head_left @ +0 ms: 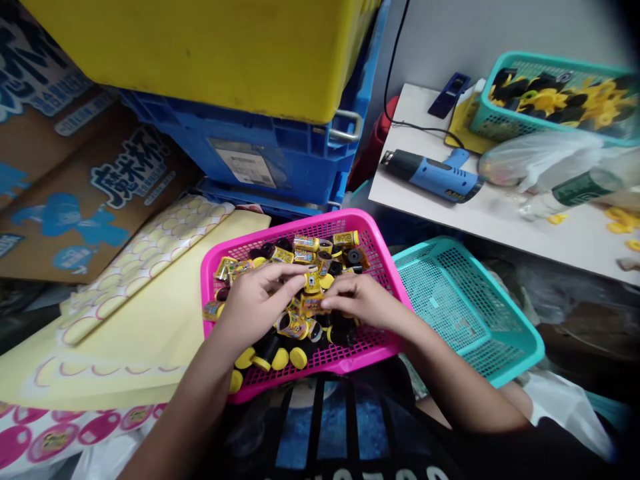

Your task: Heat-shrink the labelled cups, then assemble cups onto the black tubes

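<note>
A pink basket (380,253) sits in front of me, holding many small plastic canisters with yellow printed labels and black or yellow ends. Over it, my left hand (263,293) pinches one small canister (313,279) between thumb and forefinger, held roughly upright. Just below, another labelled canister (311,305) lies on its side at the fingertips of my right hand (357,299), whose fingers are closed on its end. Plain black canisters with yellow lids (299,358) lie at the basket's near side. The fingers hide part of the pile.
A teal basket (515,333) stands to the right. On the white table (545,233) are a blue heat gun (435,175), a plastic bottle (575,193) and a teal basket (487,113) of yellow and black parts. Stacked crates (240,153) rise ahead; cardboard boxes (75,200) stand left.
</note>
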Available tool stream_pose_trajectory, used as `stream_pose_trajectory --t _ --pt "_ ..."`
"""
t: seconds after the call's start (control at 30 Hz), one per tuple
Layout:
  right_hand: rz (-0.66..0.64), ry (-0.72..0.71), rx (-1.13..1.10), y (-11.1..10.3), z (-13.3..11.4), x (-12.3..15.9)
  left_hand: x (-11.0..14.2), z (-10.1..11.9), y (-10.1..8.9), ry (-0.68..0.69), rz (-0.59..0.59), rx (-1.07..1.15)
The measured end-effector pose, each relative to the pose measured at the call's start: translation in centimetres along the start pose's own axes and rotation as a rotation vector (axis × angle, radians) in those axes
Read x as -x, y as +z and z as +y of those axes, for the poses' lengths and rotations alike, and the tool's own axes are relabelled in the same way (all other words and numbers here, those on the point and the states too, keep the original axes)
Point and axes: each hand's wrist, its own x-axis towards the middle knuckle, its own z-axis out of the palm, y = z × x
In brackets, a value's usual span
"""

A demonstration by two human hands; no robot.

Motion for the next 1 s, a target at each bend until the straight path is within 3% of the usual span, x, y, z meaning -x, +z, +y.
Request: stream_pose_trajectory --t 0.07,0.17,0.3,0.43,0.53,0.67,0.8,0.9,1.0 --pt "0.057 0.125 -0.268 -0.1 -0.6 0.1 0.0 0.2 0.5 -0.065 -0.058 0.115" --pt "0.098 0.220 -0.491 0.1 -1.8 0.0 -0.1 0.3 1.4 -0.131 -0.069 0.254" --pt "0.142 0.193 -0.658 0.6 -2.7 -0.2 -0.1 0.0 2.0 -0.152 0.014 0.341" --pt "0.306 0.220 -0.694 0.5 -2.2 -0.3 0.1 -0.4 1.4 -0.168 0.104 0.180" --pt "0.460 0.248 -0.853 0.7 -2.1 -0.3 0.2 -0.4 1.4 -0.109 0.155 0.003" --pt "0.443 0.249 -1.040 2.3 -2.7 -0.2 0.0 0.1 2.5 -0.010 0.184 0.205" --pt "0.422 0.201 -1.008 3.1 -3.0 0.1 -0.4 0.8 2.8 -0.073 0.076 0.301" --pt "0.391 0.098 -0.742 1.9 -3.4 0.1 -0.7 1.4 2.0 -0.101 -0.068 0.290" --pt "0.372 0.022 -0.499 0.6 -4.0 -0.7 -1.0 2.1 1.5 -0.103 -0.101 0.318"
